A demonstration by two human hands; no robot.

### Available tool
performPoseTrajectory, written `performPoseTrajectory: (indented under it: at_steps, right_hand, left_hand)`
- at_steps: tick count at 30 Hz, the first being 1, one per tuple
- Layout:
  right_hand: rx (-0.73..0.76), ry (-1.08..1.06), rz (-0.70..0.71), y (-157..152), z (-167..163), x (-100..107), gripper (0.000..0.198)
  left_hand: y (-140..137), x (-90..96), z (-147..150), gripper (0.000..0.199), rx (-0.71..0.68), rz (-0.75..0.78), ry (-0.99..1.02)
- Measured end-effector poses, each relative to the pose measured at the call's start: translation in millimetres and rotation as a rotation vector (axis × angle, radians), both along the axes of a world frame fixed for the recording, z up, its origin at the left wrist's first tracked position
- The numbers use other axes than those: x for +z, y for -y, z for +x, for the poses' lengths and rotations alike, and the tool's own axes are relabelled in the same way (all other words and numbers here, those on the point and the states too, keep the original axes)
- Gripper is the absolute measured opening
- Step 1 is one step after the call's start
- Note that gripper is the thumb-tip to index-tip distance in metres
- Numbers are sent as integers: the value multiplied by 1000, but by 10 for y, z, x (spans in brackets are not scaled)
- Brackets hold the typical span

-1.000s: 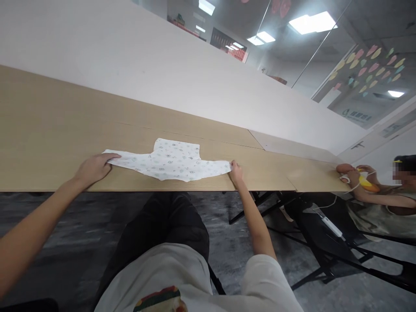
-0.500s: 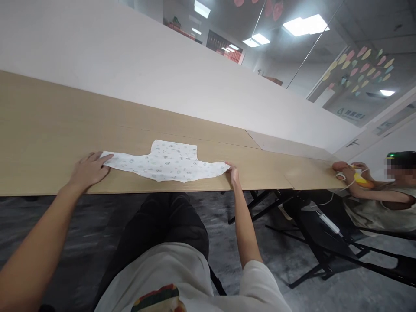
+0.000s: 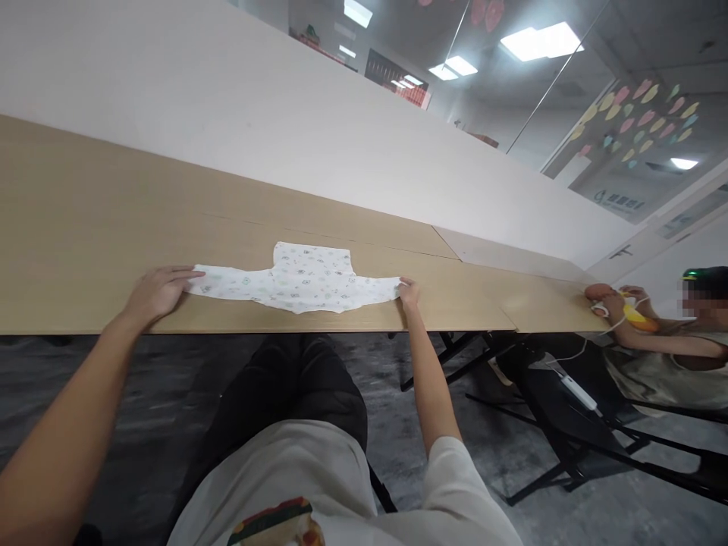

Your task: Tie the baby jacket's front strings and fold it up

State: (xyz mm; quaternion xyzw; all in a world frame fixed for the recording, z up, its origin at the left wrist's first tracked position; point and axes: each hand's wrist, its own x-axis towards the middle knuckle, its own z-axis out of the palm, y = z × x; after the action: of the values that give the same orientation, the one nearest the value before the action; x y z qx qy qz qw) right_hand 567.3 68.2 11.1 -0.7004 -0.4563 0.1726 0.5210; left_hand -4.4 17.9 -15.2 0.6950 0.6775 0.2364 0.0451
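A small white baby shirt with a tiny scattered print lies flat on the wooden table. Its long sleeves stretch out to both sides, and its body points toward the wall. My left hand grips the cuff of the left-lying sleeve, thumb and fingers closed on the cloth. At the other cuff, my right hand pinches the sleeve end between thumb and fingers. The sleeves look nearly straight between my hands.
A white wall with glass above runs behind the table. Off to the right, another person sits handling a doll-like object and something yellow. A black folding chair carries a white power strip.
The shirt has shifted slightly toward the wall, and its sleeves now lie straighter. My right hand has moved slightly toward the wall; my left hand still holds the other cuff.
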Motion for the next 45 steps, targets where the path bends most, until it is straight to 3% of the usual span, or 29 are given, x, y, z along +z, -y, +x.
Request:
performPoseTrajectory:
  at_steps: [5,9,14,17,25,30,40,45]
  right_hand:
    - [-51,153,100,39,-514,409,38]
    - [178,369,122,130,-1218,659,40]
    - [556,675,-39,255,-2007,509,47]
    - [653,802,-91,333,-2238,347,52]
    - [656,943,-24,452,-2323,255,53]
    - [662,978,-58,451,-2387,249,56]
    - [569,859,-82,435,-2392,284,35]
    - [738,758,-46,511,-2348,241,36]
  left_hand:
    - [20,19,-9,66,31,-5,66]
    - [24,9,-14,70,35,12,43]
    - [11,-13,-22,68,55,12,44]
    - [19,-16,-20,63,50,29,47]
    - [61,38,15,67,41,10,69]
    - [70,62,28,70,56,-13,65]
    - [131,122,87,71,43,-3,53]
    - [149,147,114,69,62,-8,44]
